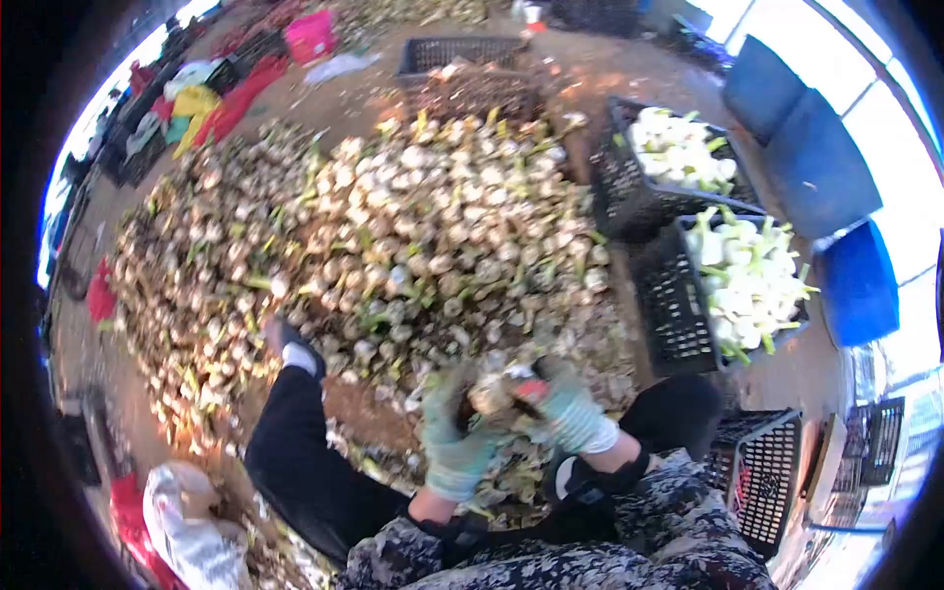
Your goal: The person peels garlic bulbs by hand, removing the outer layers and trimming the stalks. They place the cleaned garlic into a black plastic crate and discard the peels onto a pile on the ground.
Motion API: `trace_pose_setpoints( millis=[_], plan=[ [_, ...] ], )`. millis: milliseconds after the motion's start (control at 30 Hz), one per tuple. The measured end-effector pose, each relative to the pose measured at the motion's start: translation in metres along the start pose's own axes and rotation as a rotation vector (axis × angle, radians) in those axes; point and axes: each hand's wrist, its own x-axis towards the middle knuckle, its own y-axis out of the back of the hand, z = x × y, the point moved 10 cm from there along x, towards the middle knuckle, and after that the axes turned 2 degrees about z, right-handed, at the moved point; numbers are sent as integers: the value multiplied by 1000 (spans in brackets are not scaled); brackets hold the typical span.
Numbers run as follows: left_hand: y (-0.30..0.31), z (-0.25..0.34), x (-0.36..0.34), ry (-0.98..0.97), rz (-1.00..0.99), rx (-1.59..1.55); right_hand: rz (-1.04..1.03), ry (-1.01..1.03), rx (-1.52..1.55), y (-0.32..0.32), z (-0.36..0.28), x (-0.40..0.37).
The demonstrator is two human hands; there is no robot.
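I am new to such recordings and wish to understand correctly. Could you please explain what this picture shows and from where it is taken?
No machine here: one camera, worn on a person's head, looks forward and down at their gloved left hand and right hand. Between them is a garlic bulb; blur hides how each grips it. Ahead, a large pile of garlic bulbs covers the ground. To the right, black crates hold cleaner-looking white bulbs with green stems.

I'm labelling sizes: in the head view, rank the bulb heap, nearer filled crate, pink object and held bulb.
1. Bulb heap
2. Nearer filled crate
3. Pink object and held bulb: too alike to rank.
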Motion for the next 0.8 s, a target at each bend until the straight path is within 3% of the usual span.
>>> trace_pose_setpoints(
  millis=[100,133,167,233,267,333,367,400,433,500,533,567,633,767,800],
  plan=[
    [-6,0,0,79,-34,-116,21,38,389,-13,27,4],
    [-2,-7,-1,142,18,-136,55,264,343,-3,14,-2],
    [-5,-8,-2,234,48,-277,66,268,347,-1,15,-1],
    [-9,10,1,131,-17,-159,-63,-62,596,-25,44,3],
    [-9,13,2,131,-27,-156,-40,-118,811,-22,34,2],
    [-16,39,3,-116,-103,220,-31,-45,654,-18,40,6],
    [-18,36,2,-116,-106,221,-34,25,492,-16,38,6],
    [-16,23,1,-30,-79,87,-47,-74,837,-4,10,-6],
    [-13,13,-1,54,-50,-42,-51,-72,842,-1,10,-3],
    [-14,12,4,90,-53,-66,-85,-90,252,-2,28,1],
    [-13,11,6,75,-40,-161,53,101,309,0,34,1],
    [-8,10,6,62,-19,-244,-13,129,284,17,-5,-5],
    [-5,11,7,-9,-43,-75,-142,-66,755,4,2,-5],
    [-9,-5,2,344,21,-355,-50,-80,868,-12,26,4],
    [-12,-31,-4,474,34,-548,80,162,572,9,3,4]
  ],
)
